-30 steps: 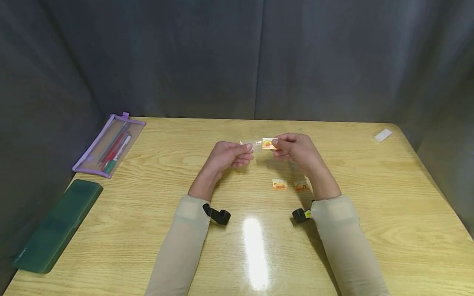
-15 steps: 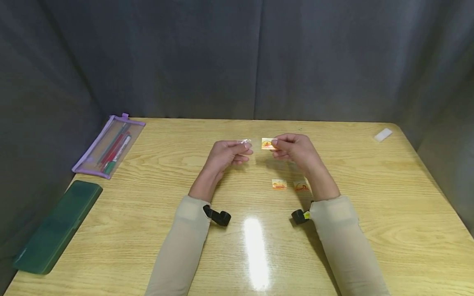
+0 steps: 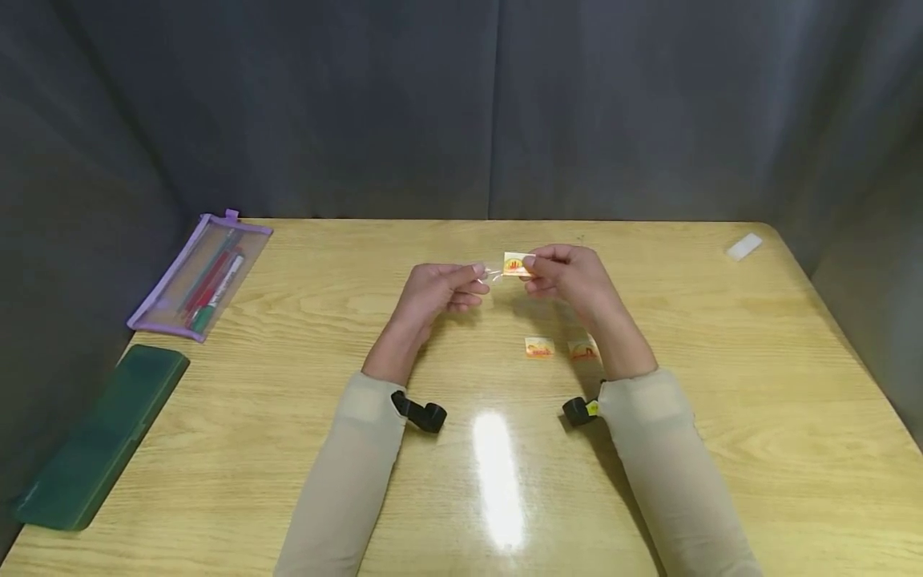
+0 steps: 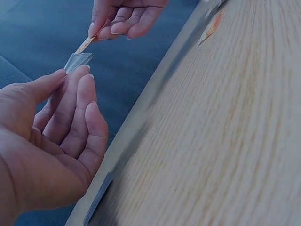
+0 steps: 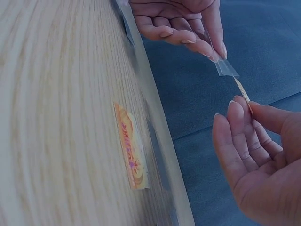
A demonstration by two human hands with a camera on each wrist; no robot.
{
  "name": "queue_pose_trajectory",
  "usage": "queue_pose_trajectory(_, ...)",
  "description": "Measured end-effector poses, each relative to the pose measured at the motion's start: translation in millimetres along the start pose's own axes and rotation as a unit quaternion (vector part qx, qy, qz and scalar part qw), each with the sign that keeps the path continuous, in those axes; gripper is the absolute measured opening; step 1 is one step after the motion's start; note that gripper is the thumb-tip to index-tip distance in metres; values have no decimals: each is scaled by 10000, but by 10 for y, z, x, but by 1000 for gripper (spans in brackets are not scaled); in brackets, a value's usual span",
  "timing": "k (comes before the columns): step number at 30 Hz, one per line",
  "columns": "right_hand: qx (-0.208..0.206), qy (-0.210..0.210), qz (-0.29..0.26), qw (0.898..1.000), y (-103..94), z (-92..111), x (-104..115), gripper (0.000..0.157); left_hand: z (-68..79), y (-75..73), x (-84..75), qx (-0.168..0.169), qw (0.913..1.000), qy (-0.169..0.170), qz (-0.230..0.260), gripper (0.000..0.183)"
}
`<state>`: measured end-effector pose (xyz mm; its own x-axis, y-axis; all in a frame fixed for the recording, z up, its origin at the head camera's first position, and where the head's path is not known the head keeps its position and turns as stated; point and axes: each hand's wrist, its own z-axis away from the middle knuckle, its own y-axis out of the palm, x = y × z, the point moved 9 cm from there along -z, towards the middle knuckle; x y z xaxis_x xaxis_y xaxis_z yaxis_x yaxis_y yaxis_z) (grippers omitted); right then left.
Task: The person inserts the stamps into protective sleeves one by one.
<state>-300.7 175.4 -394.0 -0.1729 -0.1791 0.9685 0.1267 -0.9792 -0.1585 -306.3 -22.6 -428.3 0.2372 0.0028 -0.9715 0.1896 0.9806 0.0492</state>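
Observation:
My left hand (image 3: 441,290) pinches a small clear plastic sleeve (image 4: 77,61) between thumb and forefinger. In my right hand (image 3: 573,276), thumb and fingers pinch a small stamp (image 3: 515,264), pale with a yellow and red print. The sleeve's loose end meets the near edge of the stamp in both wrist views; whether the stamp's edge is inside it I cannot tell. Both hands are raised above the table. Below them lie two similar stamps, one stamp (image 3: 539,347) toward the middle and another stamp (image 3: 582,350) beside the right wrist.
A purple-edged mesh pencil pouch (image 3: 164,328) with pens inside lies at the back left of the wooden table (image 3: 288,417). In front of it is a dark green case (image 3: 104,441). A white eraser-like block (image 3: 744,247) sits at the back right. Dark curtains (image 3: 346,112) surround the table.
The sleeve was stretched toward the stamp, then drawn back with a gap, and now its open end is at the stamp's edge again. The head view has shifted slightly.

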Motion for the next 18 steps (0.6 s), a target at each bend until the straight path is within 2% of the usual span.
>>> queue_pose_trajectory(7,-32,71,-40,10000,28,63,34,32,48,-15,-37,-140,9999,-26,81,31)
queue_pose_trajectory(14,-164,80,-196,9996,25,82,60,31,81,-46,-78,-290,9995,64,121,33)
queue_pose_trajectory(18,-91,48,-187,9998,65,93,80,32,105,-68,-94,-375,9992,130,70,34)
